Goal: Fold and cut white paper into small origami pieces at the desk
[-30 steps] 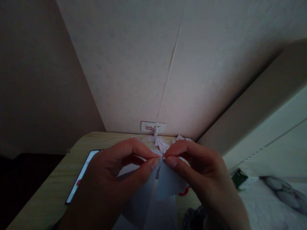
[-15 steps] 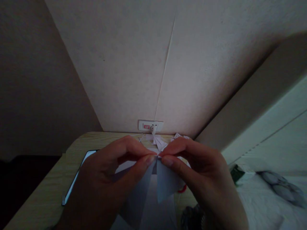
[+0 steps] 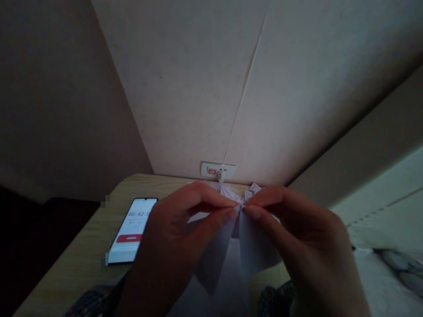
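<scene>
A folded sheet of white paper (image 3: 256,251) is pinched at its top between both hands. My left hand (image 3: 185,229) grips it with thumb and forefinger, and my right hand (image 3: 291,233) does the same just beside it, the fingertips almost meeting. Two flaps of the sheet hang down below the fingers with a gap between them. Under the hands lies more white paper (image 3: 228,290). Behind the fingertips, small pleated paper pieces (image 3: 253,190) rest near the wall, partly covered by my hands.
A phone (image 3: 130,229) with a lit timer screen lies on the wooden table (image 3: 72,246), left of my hands. At the back, a plug sits in a wall socket (image 3: 218,169). White bedding with a grey pattern (image 3: 403,264) is at the right.
The view has shifted, so hands and paper appear farther right and more of the phone shows. Both hands keep their pinch on the paper.
</scene>
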A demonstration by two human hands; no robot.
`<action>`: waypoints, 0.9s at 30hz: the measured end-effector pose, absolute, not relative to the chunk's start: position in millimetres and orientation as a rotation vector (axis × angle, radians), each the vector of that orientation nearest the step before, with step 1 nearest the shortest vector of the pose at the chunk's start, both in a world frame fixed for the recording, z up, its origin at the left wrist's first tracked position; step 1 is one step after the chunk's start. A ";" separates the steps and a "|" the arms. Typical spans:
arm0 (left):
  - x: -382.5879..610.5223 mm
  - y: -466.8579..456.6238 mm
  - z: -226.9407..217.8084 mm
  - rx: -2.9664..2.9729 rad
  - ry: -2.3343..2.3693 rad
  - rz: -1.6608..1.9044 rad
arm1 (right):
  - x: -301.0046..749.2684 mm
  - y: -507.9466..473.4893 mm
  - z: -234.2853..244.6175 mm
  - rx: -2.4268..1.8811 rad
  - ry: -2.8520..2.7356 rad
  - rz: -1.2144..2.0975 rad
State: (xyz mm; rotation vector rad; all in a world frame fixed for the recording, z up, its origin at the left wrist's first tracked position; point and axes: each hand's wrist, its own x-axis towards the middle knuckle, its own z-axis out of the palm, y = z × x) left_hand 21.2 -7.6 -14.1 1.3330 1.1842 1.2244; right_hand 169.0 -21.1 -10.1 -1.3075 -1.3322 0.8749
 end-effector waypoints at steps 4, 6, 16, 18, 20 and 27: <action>11.4 10.2 -20.2 1.325 1.145 1.113 | 163.1 -6.6 -22.5 -1.370 -1.419 0.744; 5.8 18.7 -24.2 1.311 1.133 1.047 | 159.7 -0.6 -28.7 -1.367 -1.419 0.738; -0.4 23.6 -32.4 1.270 1.042 0.931 | 147.5 -8.3 -31.2 -1.402 -1.297 0.658; 2.8 20.2 -29.7 1.244 1.077 0.951 | 147.3 -9.0 -30.7 -1.375 -1.304 0.644; 6.7 16.0 -26.7 1.212 1.104 0.988 | 147.1 -10.2 -31.0 -1.352 -1.315 0.626; 11.0 5.1 -18.1 1.329 1.263 0.959 | 140.5 -18.7 -30.9 -1.325 -1.402 0.437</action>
